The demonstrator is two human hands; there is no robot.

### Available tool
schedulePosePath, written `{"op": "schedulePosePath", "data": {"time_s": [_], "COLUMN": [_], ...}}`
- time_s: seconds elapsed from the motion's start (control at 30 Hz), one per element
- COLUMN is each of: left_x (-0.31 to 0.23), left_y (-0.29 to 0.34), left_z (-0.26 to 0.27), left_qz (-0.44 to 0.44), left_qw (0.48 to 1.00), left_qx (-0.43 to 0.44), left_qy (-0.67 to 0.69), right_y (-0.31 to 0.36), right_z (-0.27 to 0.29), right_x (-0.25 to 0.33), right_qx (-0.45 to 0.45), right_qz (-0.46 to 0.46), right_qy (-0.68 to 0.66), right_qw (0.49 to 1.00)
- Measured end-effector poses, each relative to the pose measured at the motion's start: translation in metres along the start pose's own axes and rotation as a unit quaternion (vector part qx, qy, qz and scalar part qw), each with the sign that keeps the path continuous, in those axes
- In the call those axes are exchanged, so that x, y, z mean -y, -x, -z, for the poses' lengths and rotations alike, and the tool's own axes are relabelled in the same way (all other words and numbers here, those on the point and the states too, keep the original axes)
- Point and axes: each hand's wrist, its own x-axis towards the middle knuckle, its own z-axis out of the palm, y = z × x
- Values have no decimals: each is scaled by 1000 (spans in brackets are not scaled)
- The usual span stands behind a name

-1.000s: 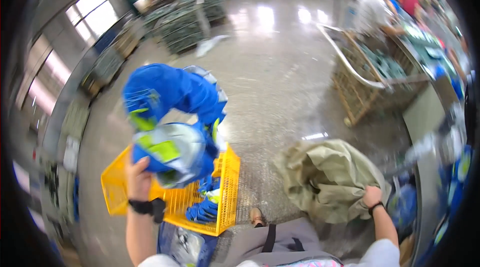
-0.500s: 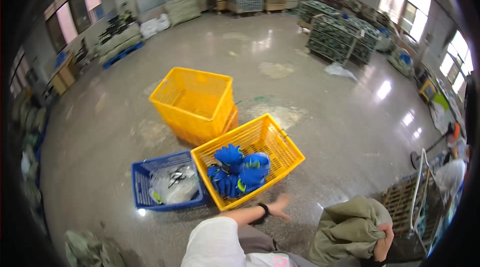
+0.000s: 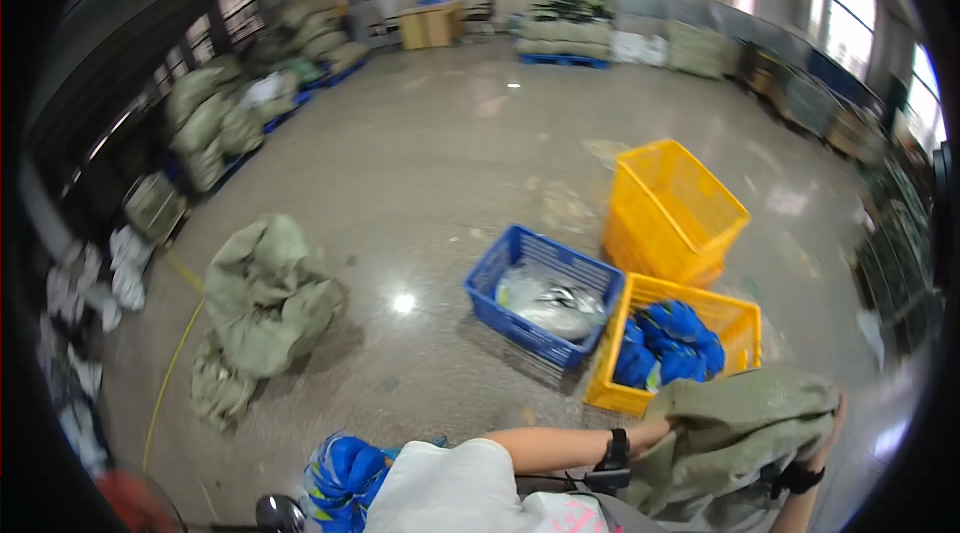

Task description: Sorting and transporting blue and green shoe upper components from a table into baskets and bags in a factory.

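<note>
One olive-green woven-fabric sack (image 3: 735, 423) lies at the lower right of the frame, between the person's two hands. Three open-topped crates stand on the shiny grey floor (image 3: 440, 183): one blue plastic crate (image 3: 517, 329) and two yellow slatted plastic crates, one higher at centre right (image 3: 650, 228), one just below it (image 3: 608, 399). Whether the higher one is stacked on another, I cannot tell.

The blue crate contains a crumpled clear plastic bag (image 3: 550, 311); the lower yellow one holds bright-blue fabric bundles (image 3: 685, 358) — too jumbled to count. One more blue bundle (image 3: 345, 478) shows at the lower left, and crumpled grey-green sack cloth (image 3: 265, 303) lies at the left.

The left hand (image 3: 655, 431) reaches into the sack's folds, its fingers mostly hidden; the right hand (image 3: 835, 425) touches its right edge — whether either pinches the cloth, I cannot tell.
</note>
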Motion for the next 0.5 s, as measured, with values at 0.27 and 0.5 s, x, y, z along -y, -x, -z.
{"op": "schedulePosePath", "data": {"time_s": [0.27, 0.5], "left_x": [-126, -266], "left_y": [138, 362], "left_z": [3, 90], "left_qz": [-400, -405], "left_qw": [856, 544], "left_qx": [-292, -451], "left_qy": [-147, -580], "right_y": [-48, -11], "right_z": [-275, -527], "right_x": [-169, -293], "right_qx": [248, 402], "right_qz": [-16, 11], "right_qy": [126, 226], "right_qw": [960, 887]}}
